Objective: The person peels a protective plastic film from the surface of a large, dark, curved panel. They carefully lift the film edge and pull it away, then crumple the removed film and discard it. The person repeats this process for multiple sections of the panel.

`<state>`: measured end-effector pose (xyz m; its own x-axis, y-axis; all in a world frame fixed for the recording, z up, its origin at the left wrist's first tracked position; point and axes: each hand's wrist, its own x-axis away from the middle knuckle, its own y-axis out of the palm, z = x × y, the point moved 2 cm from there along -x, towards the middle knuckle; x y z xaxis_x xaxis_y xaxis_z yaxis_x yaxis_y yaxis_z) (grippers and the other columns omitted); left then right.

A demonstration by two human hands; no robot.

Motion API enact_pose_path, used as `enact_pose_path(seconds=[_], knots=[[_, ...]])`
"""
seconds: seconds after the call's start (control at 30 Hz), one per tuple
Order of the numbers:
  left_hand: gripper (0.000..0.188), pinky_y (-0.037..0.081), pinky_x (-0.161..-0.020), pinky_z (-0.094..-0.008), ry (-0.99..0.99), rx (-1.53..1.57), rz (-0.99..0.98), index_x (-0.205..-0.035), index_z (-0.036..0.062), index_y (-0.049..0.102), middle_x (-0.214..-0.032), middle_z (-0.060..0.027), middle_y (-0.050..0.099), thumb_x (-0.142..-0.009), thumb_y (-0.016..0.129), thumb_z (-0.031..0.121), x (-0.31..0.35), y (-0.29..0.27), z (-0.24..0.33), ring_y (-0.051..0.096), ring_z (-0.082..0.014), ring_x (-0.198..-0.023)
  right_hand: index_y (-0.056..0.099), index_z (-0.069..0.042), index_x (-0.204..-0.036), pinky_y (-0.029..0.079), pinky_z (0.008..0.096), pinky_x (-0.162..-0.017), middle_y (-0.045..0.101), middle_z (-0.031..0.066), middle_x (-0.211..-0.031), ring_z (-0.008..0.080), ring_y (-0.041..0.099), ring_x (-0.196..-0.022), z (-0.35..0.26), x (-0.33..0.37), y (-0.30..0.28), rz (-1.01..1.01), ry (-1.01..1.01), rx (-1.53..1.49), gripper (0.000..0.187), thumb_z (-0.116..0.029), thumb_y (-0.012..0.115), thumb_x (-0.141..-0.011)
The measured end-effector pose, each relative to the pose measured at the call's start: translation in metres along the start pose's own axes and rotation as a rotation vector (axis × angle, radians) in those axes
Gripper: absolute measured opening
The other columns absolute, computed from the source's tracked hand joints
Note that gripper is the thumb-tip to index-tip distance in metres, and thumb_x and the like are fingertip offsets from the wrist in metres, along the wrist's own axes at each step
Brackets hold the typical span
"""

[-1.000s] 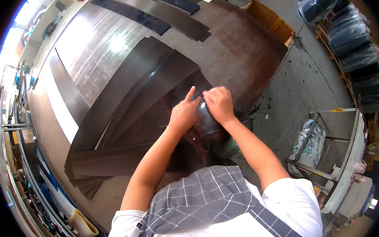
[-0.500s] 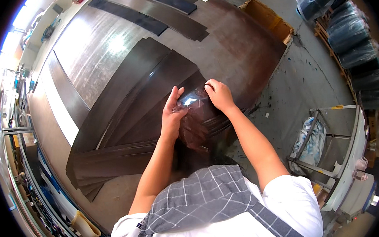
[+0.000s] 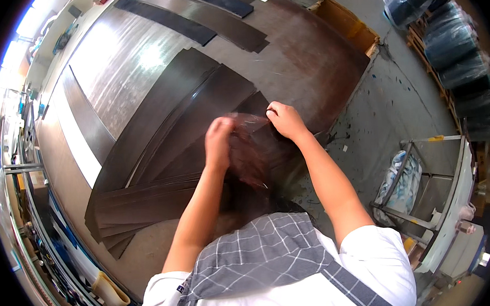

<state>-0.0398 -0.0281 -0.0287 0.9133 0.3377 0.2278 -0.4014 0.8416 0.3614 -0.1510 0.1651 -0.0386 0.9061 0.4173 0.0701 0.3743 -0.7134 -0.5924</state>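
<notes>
A thin, see-through plastic film (image 3: 247, 158) hangs crumpled between my hands, its lower part drooping toward my apron. My left hand (image 3: 218, 142) is closed on the film's left side, slightly smeared by motion. At the film's upper right corner my right hand (image 3: 285, 120) pinches the edge between thumb and fingers. Under and beyond the film, long dark brown strips (image 3: 159, 122) lie fanned out in overlapping stacks on the large table (image 3: 300, 54). How the film's far edge lies among the strips is hard to make out.
More dark strips (image 3: 164, 20) lie at the table's far side, and a white strip (image 3: 74, 132) at its left. An open cardboard box (image 3: 346, 23) stands past the far right edge. A metal frame cart (image 3: 426, 181) is at right, wrapped rolls (image 3: 454, 45) behind it.
My left hand has gone from spread fingers to a closed grip, rising slightly. The film, taut and shiny before, is now slacker and gathered. My right hand has barely moved.
</notes>
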Motion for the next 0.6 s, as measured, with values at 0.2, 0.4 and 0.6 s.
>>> enact_pose_path(seconds=[0.2,0.4,0.6], knots=[[0.024,0.043,-0.064,-0.0274,0.258,-0.416,0.188,-0.076,0.0028,0.055,-0.081,-0.0020,0.057,-0.088,0.074,0.012,-0.005,-0.008,0.008,0.052,-0.0121,-0.071,0.073,-0.011,-0.095,0.054,0.0485,-0.074,0.070,0.0181,-0.092,0.0416,0.066,-0.085,-0.015,-0.026,-0.021,0.416,-0.138,0.067,0.019,-0.025,0.062,-0.090],[0.023,0.044,-0.064,-0.0315,0.489,-0.812,0.283,-0.074,-0.0011,0.049,-0.077,-0.0087,0.049,-0.077,0.072,0.003,-0.008,-0.003,0.010,0.050,-0.0199,-0.069,0.043,0.001,-0.145,0.030,0.0582,-0.111,0.046,0.0250,-0.148,0.0436,0.037,-0.140,-0.015,0.014,-0.026,0.396,-0.429,0.462,0.072,-0.044,0.062,-0.093],[0.017,0.047,-0.067,-0.0357,0.484,-0.853,0.288,-0.075,-0.0018,0.051,-0.078,-0.0130,0.054,-0.075,0.068,0.001,-0.010,-0.002,0.012,0.055,-0.0274,-0.071,0.034,-0.003,-0.152,0.013,0.0566,-0.121,0.026,0.0184,-0.162,0.0328,0.019,-0.152,-0.026,0.091,0.021,-0.143,-0.391,0.632,0.102,-0.066,0.068,-0.079]])
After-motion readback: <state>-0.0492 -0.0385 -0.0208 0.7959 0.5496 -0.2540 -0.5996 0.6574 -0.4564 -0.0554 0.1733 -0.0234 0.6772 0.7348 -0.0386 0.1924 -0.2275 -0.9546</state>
